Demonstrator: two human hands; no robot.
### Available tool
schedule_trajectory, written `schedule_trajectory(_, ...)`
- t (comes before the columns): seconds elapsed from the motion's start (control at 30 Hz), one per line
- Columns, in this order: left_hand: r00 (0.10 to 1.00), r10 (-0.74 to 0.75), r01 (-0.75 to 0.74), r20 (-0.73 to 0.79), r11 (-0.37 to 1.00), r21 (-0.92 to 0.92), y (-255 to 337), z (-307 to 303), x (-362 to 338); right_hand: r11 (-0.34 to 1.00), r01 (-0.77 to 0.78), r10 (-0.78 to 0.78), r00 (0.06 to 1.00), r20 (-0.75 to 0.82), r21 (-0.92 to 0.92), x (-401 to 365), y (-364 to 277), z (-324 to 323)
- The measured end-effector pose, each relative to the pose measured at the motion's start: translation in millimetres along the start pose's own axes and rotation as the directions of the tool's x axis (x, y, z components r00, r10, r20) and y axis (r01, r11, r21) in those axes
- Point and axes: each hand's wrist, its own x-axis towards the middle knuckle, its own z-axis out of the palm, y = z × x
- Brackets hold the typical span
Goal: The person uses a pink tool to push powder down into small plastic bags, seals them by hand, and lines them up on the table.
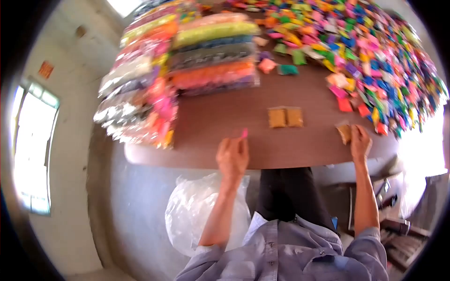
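My left hand [233,156] is closed over the table's front edge, with a small pink piece [244,133] showing at its fingertips; most of that piece is hidden. Toward the right, my right hand [360,142] pinches a small brown-orange packet [344,133] just above the tabletop. Between the two hands, a pair of flat clear packets with brown-orange filling lies side by side, a left packet [277,117] and a right packet [295,117].
Stacked clear bags of coloured packets [213,51] stand at the back left of the brown table [211,117]. A large heap of multicoloured packets [356,51] covers the back right. Below the edge hangs or lies a clear plastic bag [197,210].
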Motion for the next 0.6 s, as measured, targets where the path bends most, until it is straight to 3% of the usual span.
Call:
schedule_trajectory(0.17,0.995,-0.029,0.024,-0.096,0.998,-0.054,18.3,-8.2,8.9,0.981,0.026,-0.036,0.998,0.05,0.192,6.4,15.3,4.3)
schedule_trajectory(0.23,0.997,-0.056,0.053,-0.048,0.996,-0.074,14.9,-6.8,5.7,0.994,0.038,-0.043,0.998,0.045,0.099,8.2,13.8,1.4)
schedule_trajectory(0.43,0.993,-0.1,0.098,-0.06,0.995,-0.036,15.1,-3.8,4.3,0.977,0.009,-0.025,0.997,0.072,0.213,13.6,32.0,8.2)
schedule_trajectory(0.6,0.994,-0.106,0.105,-0.016,0.993,-0.045,16.5,-10.4,2.3,0.994,0.106,-0.108,0.993,0.049,0.039,16.3,43.2,10.6)
